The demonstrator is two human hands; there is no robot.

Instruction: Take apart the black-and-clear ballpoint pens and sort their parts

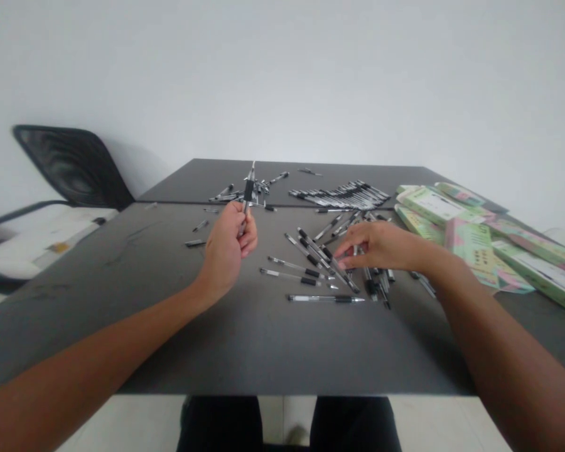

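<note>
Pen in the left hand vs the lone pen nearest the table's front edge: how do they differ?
The held pen stands upright, tip up, in the left hand, while the lone pen lies flat on the table, tip pointing right. The held pen is gripped; the lone pen touches no hand or other pen. Both have a black grip and a slim, pale barrel.

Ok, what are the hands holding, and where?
The left hand grips a black gel pen by its barrel, below the rubber grip; the right hand holds nothing visible.
</note>
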